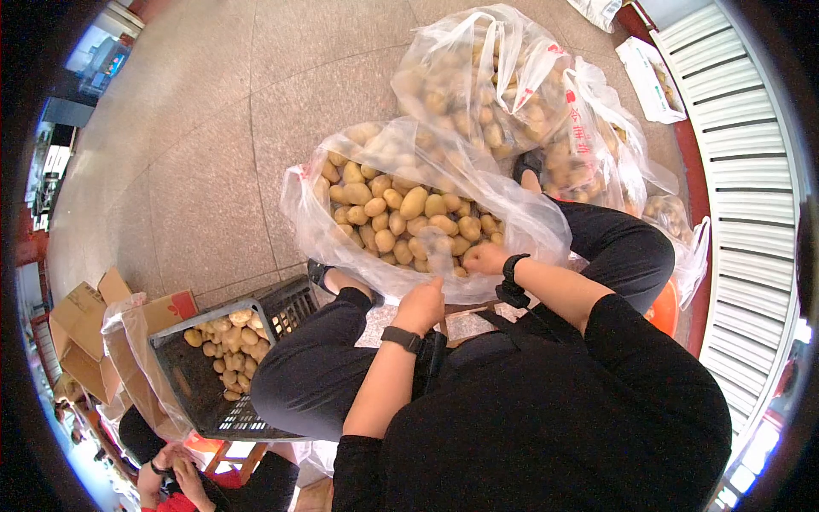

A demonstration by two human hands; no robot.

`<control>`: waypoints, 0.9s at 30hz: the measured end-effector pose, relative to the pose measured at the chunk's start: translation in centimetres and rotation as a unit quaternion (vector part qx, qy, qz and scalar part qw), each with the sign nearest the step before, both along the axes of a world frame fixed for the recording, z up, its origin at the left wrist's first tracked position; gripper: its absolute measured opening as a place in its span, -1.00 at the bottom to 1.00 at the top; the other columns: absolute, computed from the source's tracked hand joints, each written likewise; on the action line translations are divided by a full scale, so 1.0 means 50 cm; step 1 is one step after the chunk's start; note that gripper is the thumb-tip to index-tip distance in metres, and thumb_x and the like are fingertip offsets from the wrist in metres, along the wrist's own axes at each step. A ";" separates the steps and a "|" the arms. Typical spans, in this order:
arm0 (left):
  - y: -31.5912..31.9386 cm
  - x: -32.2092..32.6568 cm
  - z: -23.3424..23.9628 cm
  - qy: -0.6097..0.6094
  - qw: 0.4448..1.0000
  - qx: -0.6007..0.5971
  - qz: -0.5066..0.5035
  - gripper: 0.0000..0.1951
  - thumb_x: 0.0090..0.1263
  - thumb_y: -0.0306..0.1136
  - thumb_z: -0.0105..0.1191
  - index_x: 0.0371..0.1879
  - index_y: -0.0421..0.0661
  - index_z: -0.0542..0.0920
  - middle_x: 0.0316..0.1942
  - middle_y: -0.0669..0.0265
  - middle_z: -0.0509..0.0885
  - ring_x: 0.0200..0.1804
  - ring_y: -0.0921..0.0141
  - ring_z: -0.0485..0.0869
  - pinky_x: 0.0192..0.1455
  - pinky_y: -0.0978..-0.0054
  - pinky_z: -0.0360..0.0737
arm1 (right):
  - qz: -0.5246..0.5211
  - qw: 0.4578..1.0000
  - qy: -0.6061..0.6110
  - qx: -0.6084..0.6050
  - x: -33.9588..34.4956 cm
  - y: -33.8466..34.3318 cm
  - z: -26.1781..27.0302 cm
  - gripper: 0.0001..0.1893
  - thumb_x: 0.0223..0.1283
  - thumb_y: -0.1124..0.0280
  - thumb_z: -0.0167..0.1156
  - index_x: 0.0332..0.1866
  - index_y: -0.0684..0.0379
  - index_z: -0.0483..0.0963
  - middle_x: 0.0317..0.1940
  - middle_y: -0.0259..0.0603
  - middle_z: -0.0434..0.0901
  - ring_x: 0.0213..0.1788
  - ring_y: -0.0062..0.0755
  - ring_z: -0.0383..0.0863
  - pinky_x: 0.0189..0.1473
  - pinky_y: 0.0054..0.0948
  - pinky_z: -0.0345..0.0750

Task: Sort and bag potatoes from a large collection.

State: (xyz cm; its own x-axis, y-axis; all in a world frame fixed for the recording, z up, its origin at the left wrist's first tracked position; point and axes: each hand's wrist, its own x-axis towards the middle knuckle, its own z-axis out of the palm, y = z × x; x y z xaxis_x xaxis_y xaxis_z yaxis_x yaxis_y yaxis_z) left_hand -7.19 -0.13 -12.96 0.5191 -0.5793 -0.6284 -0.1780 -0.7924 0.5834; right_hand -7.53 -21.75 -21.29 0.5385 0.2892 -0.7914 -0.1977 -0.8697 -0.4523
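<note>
A large clear plastic bag (301, 221) lies opened between my legs, full of loose potatoes (384, 217). My left hand (419, 307) is closed at the near rim of this bag, gripping the thin film; a translucent flap (439, 251) stands up just beyond its thumb. Over the potatoes at the bag's near right side is my right hand (486, 258), its fingers curled down among them. Whether those fingers hold film or a potato is hidden. Both wrists wear black bands.
Left of my leg stands a black plastic crate (192, 390) with potatoes (237, 349) inside. Tied bags of potatoes (480, 83) sit beyond. Nearby are cardboard boxes (83, 320), an orange tub (665, 307), a white radiator (745, 192) and another person's hands (182, 477).
</note>
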 end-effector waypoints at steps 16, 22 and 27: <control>0.008 0.017 0.018 0.039 0.991 -0.078 0.097 -0.64 0.20 -0.40 -0.06 -0.02 -0.27 0.37 -0.19 -0.13 0.52 -0.12 -0.03 0.49 -0.06 0.17 0.43 | -0.201 0.975 -0.076 -0.048 0.101 0.027 -0.060 -0.20 -0.31 0.21 0.29 0.21 0.08 0.20 0.17 0.21 0.09 0.20 0.10 0.17 0.22 -0.25 0.22; 0.009 0.020 0.021 -0.014 0.976 -0.165 0.144 -0.68 0.21 -0.38 -0.04 -0.08 -0.23 0.35 -0.26 -0.07 0.53 -0.15 -0.01 0.50 -0.12 0.15 0.44 | -0.375 0.922 -0.089 -0.035 0.120 0.082 -0.054 -0.21 -0.34 0.01 0.35 0.13 0.12 0.32 0.13 0.22 0.14 0.24 0.12 0.06 0.27 -0.24 0.09; 0.010 0.019 0.013 -0.026 0.970 -0.187 0.155 -0.68 0.22 -0.38 -0.05 -0.07 -0.24 0.35 -0.24 -0.08 0.53 -0.13 0.00 0.49 -0.10 0.18 0.44 | -0.356 0.902 -0.205 -0.130 0.117 0.119 -0.034 -0.30 -0.33 0.03 0.37 0.03 0.15 0.41 0.09 0.17 0.20 0.18 0.05 0.14 0.20 -0.21 0.17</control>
